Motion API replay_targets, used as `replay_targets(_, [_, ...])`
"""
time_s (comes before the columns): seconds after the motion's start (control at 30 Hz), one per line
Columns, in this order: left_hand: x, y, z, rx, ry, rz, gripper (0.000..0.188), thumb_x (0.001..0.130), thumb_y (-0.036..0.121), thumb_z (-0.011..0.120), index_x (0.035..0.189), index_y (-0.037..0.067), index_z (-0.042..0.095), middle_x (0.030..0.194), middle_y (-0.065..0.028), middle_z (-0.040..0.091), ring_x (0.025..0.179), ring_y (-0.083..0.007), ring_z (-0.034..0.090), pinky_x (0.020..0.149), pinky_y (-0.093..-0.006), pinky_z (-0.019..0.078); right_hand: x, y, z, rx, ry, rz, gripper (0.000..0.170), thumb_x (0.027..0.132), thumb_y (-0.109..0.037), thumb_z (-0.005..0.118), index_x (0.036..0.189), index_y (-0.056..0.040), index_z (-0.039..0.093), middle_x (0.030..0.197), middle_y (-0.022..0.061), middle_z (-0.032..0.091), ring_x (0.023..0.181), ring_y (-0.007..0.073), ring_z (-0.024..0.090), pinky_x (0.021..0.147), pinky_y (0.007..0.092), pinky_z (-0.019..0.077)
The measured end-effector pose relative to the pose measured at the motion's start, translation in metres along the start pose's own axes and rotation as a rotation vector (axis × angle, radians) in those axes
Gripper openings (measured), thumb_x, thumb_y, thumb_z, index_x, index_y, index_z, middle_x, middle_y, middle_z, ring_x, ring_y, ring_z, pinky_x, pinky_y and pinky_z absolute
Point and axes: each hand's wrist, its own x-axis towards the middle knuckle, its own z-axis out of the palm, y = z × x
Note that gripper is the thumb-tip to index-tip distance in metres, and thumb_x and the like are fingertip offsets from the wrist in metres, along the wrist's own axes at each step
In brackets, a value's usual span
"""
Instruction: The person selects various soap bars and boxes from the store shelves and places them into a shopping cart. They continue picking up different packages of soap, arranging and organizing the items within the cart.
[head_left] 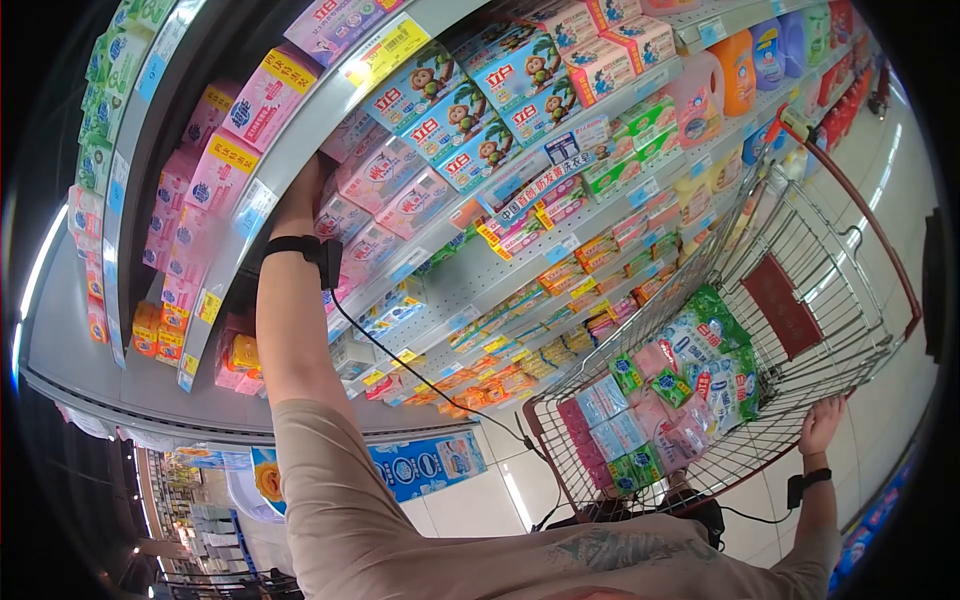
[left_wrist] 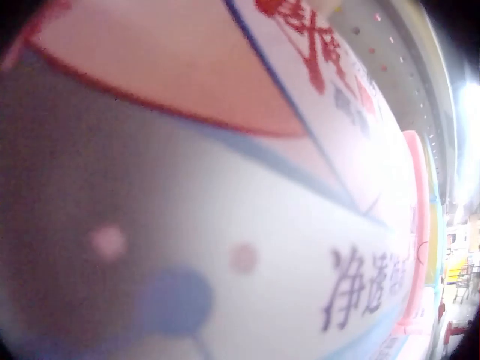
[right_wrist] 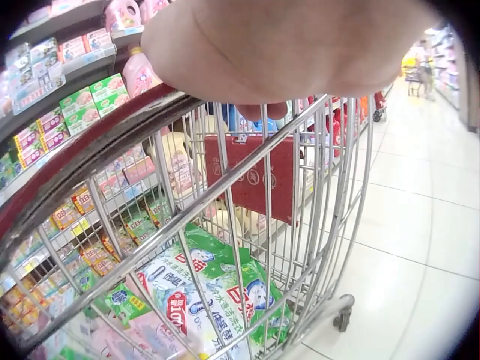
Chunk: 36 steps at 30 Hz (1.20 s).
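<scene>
At the head view's upper left, the left arm reaches between shelf levels. The left hand (head_left: pixel 305 188) is mostly hidden there, beside pink and white boxed packs (head_left: pixel 385 175); its fingers cannot be made out. A white pack (left_wrist: pixel 285 247) with dark characters fills much of the left wrist view, very close and blurred. The right hand (head_left: pixel 822 425) grips the edge of the metal shopping cart (head_left: pixel 783 305) at its handle end. In the right wrist view that hand (right_wrist: pixel 289 49) covers the top, with fingertips showing below the rim.
Inside the cart lie green and white bags (head_left: pixel 700 345), pink packs and green packs. Shelves of boxed soap (head_left: pixel 480 130) and bottles (head_left: pixel 738 72) run along the aisle. Pale floor tiles (right_wrist: pixel 420 195) extend beside the cart, with a person (right_wrist: pixel 424 67) far off.
</scene>
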Motion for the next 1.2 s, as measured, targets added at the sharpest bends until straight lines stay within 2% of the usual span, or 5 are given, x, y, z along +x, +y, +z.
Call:
replay_targets(0.4, [-0.002, 0.003, -0.001, 0.008, 0.006, 0.012, 0.049, 0.083, 0.023, 0.080, 0.127, 0.006, 0.063, 0.112, -0.0080, 0.067, 0.104, -0.0183, 0.061, 0.088, -0.0323, 0.0498, 0.003, -0.006, -0.005, 0.039, -0.027, 0.034, 0.022, 0.082, -0.017, 0.049, 0.081, 0.0036, 0.057, 0.093, 0.0208, 0.056, 0.111, 0.0454, 0.048, 0.116, 0.0604, 0.0235])
replay_targets(0.7, [-0.004, 0.002, 0.002, 0.005, 0.012, 0.027, 0.049, 0.083, 0.023, 0.080, 0.127, 0.006, 0.063, 0.113, -0.0078, 0.067, 0.103, -0.0177, 0.061, 0.087, -0.0321, 0.0500, 0.002, -0.005, -0.005, 0.026, -0.035, 0.037, 0.023, 0.082, -0.017, 0.049, 0.081, 0.0045, 0.057, 0.089, 0.0207, 0.055, 0.108, 0.0451, 0.049, 0.116, 0.0594, 0.0241])
replay_targets(1.2, [0.001, 0.005, 0.003, 0.032, -0.007, 0.066, 0.050, 0.083, 0.023, 0.079, 0.127, 0.007, 0.063, 0.113, -0.0073, 0.067, 0.102, -0.0168, 0.061, 0.086, -0.0318, 0.0503, 0.005, -0.010, -0.008, 0.018, -0.050, 0.037, 0.024, 0.082, -0.017, 0.049, 0.083, 0.0045, 0.059, 0.095, 0.0201, 0.058, 0.111, 0.0457, 0.049, 0.116, 0.0602, 0.0235])
